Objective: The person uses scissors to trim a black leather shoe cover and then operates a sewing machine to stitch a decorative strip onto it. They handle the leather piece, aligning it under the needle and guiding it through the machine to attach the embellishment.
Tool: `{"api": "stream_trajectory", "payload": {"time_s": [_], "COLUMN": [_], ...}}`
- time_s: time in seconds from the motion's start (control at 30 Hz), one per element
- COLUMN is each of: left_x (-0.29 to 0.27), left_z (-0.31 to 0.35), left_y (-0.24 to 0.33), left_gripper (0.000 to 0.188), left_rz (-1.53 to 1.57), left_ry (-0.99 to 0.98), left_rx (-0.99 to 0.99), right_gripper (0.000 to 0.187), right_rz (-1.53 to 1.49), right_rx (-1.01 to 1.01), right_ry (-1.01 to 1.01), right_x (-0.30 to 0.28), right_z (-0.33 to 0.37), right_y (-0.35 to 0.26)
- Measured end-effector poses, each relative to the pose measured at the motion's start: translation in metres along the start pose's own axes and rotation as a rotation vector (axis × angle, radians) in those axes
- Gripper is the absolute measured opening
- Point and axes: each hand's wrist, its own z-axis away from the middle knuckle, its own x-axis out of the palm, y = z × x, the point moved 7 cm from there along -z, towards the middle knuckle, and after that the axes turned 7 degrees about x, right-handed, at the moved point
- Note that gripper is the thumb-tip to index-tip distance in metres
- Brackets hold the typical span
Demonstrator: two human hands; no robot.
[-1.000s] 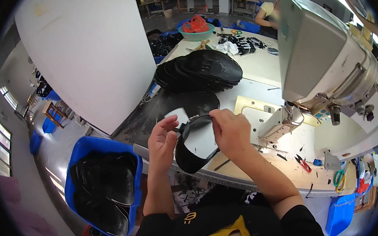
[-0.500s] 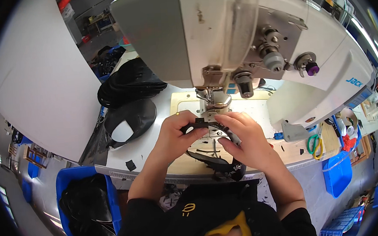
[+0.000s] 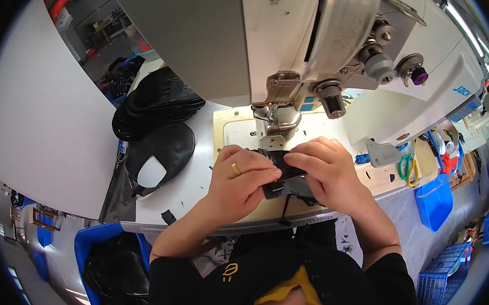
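Note:
Just in front of the sewing machine's (image 3: 279, 124) needle area, both my hands work on a shiny black leather-like piece (image 3: 284, 162). My left hand (image 3: 240, 182), with a gold ring, is closed on its left side, thumb and fingers pinching near a folded part. My right hand (image 3: 332, 172) grips its right edge, fingers on top and thumb below. The piece's lower part hangs toward the table's front edge, and a thin black strip dangles from it. My palms and fingers hide part of its shape.
Left on the table lie a stack of black pieces (image 3: 161, 99) and a black oval panel with a pale opening (image 3: 171, 152). Scissors (image 3: 408, 169) rest at the right. A blue bin of black pieces (image 3: 83, 243) stands low left, and an open blue tray (image 3: 434, 207) hangs at right.
Both hands have turned the black piece over, from a curved edge-on band to a flatter face. My left hand has rotated so its back shows. The head view has shifted slightly.

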Motion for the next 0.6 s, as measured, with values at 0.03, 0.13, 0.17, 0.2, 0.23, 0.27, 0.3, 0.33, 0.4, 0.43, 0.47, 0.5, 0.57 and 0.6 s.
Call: {"api": "stream_trajectory", "payload": {"time_s": [0.03, 0.13, 0.17, 0.2, 0.23, 0.27, 0.3, 0.33, 0.4, 0.43, 0.47, 0.5, 0.57, 0.6], "left_x": [-0.001, 0.001, 0.005, 0.006, 0.007, 0.009, 0.011, 0.012, 0.012, 0.012, 0.011, 0.011, 0.010, 0.010], "left_z": [0.003, 0.005, 0.008, 0.006, 0.006, 0.004, 0.001, -0.002, -0.008, -0.009, -0.009, -0.009, -0.010, -0.010], "left_y": [-0.001, -0.005, -0.008, -0.011, -0.012, -0.015, -0.019, -0.021, -0.022, -0.026, -0.030, -0.035, -0.040, -0.040], "left_gripper": [0.029, 0.028, 0.030, 0.030, 0.030, 0.031, 0.030, 0.030, 0.030, 0.029, 0.029, 0.028, 0.028, 0.028], "left_rz": [-0.020, -0.118, -0.119, -0.120, -0.124, -0.128, -0.129, -0.148, -0.188, -0.205, -0.204, -0.203, -0.203, -0.209], "left_ry": [-0.011, -0.044, -0.102, -0.079, -0.063, -0.046, -0.016, -0.024, -0.038, -0.047, -0.051, -0.054, -0.076, -0.075], "left_rx": [0.013, 0.070, 0.056, 0.059, 0.057, 0.054, 0.057, 0.058, 0.059, 0.046, 0.036, 0.025, -0.006, -0.006], "right_gripper": [0.037, 0.042, 0.041, 0.041, 0.038, 0.035, 0.034, 0.032, 0.031, 0.030, 0.030, 0.031, 0.036, 0.036], "right_rz": [0.019, -0.022, -0.015, -0.007, 0.021, 0.043, 0.077, 0.110, 0.100, 0.071, 0.073, 0.075, 0.048, 0.034], "right_rx": [0.024, -0.007, -0.029, -0.050, -0.072, -0.057, -0.043, -0.024, -0.070, -0.078, -0.052, -0.026, 0.017, 0.011], "right_ry": [0.039, 0.132, 0.146, 0.158, 0.187, 0.192, 0.179, 0.166, 0.208, 0.201, 0.177, 0.154, 0.148, 0.162], "right_x": [-0.002, -0.004, -0.005, -0.007, -0.007, -0.007, -0.010, -0.011, -0.010, -0.006, -0.001, 0.002, 0.004, 0.004], "right_z": [-0.001, 0.000, 0.000, 0.000, 0.001, 0.000, -0.002, -0.003, -0.008, -0.008, -0.007, -0.005, -0.009, -0.011], "right_y": [0.001, 0.006, 0.007, 0.008, 0.009, 0.010, 0.013, 0.016, 0.027, 0.032, 0.036, 0.039, 0.040, 0.042]}}
